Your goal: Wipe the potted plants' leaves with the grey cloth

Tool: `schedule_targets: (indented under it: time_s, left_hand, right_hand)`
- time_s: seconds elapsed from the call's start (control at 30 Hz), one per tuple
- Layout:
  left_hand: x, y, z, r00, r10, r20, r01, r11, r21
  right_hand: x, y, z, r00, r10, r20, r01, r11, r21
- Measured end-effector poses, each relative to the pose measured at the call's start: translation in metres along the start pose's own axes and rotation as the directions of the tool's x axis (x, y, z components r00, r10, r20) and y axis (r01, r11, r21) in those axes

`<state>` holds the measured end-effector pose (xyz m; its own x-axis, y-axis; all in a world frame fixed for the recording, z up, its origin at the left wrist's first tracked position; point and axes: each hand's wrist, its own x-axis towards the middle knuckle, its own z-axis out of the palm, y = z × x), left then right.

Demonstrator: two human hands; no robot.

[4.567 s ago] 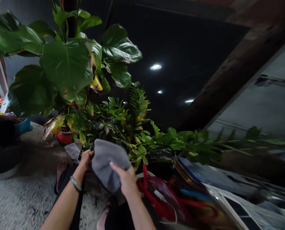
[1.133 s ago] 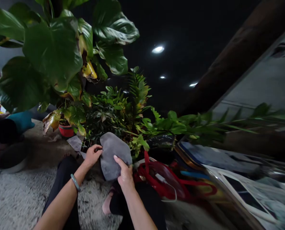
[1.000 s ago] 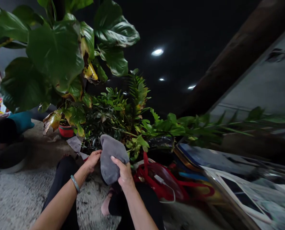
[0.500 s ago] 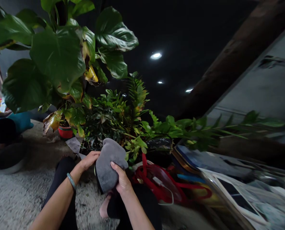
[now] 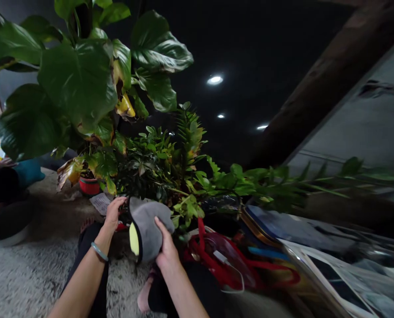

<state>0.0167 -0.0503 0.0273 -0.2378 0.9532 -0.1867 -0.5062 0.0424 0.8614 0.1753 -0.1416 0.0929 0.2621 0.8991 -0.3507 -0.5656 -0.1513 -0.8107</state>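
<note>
A soft grey cloth item (image 5: 150, 227) with a dark edge and a yellow-green patch on its left side hangs over my knees. My right hand (image 5: 166, 247) grips its right side, thumb on top. My left hand (image 5: 113, 214), with a pale bangle on the wrist, is raised at the item's upper left edge. Its fingers are bent, and whether they touch the edge or hold anything is unclear. A printed paper (image 5: 100, 202) lies just behind my left hand.
Leafy plants (image 5: 150, 145) rise ahead, one in a red pot (image 5: 89, 186). A grey basin (image 5: 9, 227) stands at the left. On the right are a red bag (image 5: 217, 251) and stacked flat items (image 5: 329, 265). Part of another person shows at the far left.
The grey item has turned, so its yellow-green side shows more. My left hand has moved slightly left and up; my right hand still grips the item.
</note>
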Motion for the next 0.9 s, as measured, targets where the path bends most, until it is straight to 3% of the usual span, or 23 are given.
schedule_targets:
  time_s: [0.1, 0.17, 0.23, 0.3, 0.37, 0.47, 0.57, 0.67, 0.77, 0.83, 0.9]
  left_hand:
    - [-0.005, 0.000, 0.005, 0.990, -0.017, 0.140, 0.016, 1.000, 0.009]
    - [-0.007, 0.000, 0.006, 0.983, -0.028, 0.184, 0.026, 1.000, 0.015]
    - [-0.007, -0.001, 0.006, 0.983, -0.047, 0.175, 0.043, 0.999, 0.025]
    - [-0.007, -0.002, 0.007, 0.984, -0.063, 0.168, 0.059, 0.998, 0.031]
    - [-0.007, -0.003, 0.008, 0.982, -0.072, 0.177, 0.067, 0.997, 0.036]
    - [-0.007, -0.003, 0.010, 0.977, -0.104, 0.187, 0.100, 0.994, 0.035]
    - [-0.005, -0.002, 0.010, 0.982, -0.096, 0.163, 0.091, 0.995, 0.035]
    - [-0.002, -0.004, 0.008, 0.992, -0.040, 0.117, 0.037, 0.999, 0.027]
    - [-0.002, -0.007, 0.007, 0.992, -0.065, 0.104, 0.063, 0.998, 0.020]
    - [-0.002, -0.010, 0.008, 0.992, -0.074, 0.106, 0.073, 0.997, 0.017]
    - [-0.003, -0.012, 0.008, 0.992, -0.066, 0.111, 0.065, 0.998, 0.016]
  right_hand:
    - [-0.006, -0.012, 0.000, 0.998, 0.068, -0.006, -0.068, 0.996, 0.055]
    - [-0.001, -0.040, 0.008, 0.997, -0.063, -0.052, 0.069, 0.990, 0.124]
    - [0.010, -0.065, 0.017, 0.967, -0.215, -0.136, 0.238, 0.955, 0.178]
    - [0.019, -0.073, 0.024, 0.943, -0.261, -0.208, 0.301, 0.934, 0.192]
    - [0.021, -0.057, 0.023, 0.965, -0.157, -0.211, 0.195, 0.965, 0.175]
    - [0.005, -0.008, 0.010, 0.987, 0.131, -0.090, -0.123, 0.988, 0.092]
    - [-0.015, 0.018, -0.001, 0.982, 0.186, -0.004, -0.186, 0.982, -0.003]
    - [-0.012, -0.008, 0.004, 0.991, -0.058, -0.121, 0.058, 0.998, -0.009]
    - [0.013, -0.051, 0.016, 0.884, -0.376, -0.279, 0.367, 0.926, -0.084]
    - [0.029, -0.062, 0.021, 0.854, -0.445, -0.269, 0.413, 0.895, -0.169]
    - [0.037, -0.052, 0.020, 0.888, -0.403, -0.221, 0.358, 0.908, -0.217]
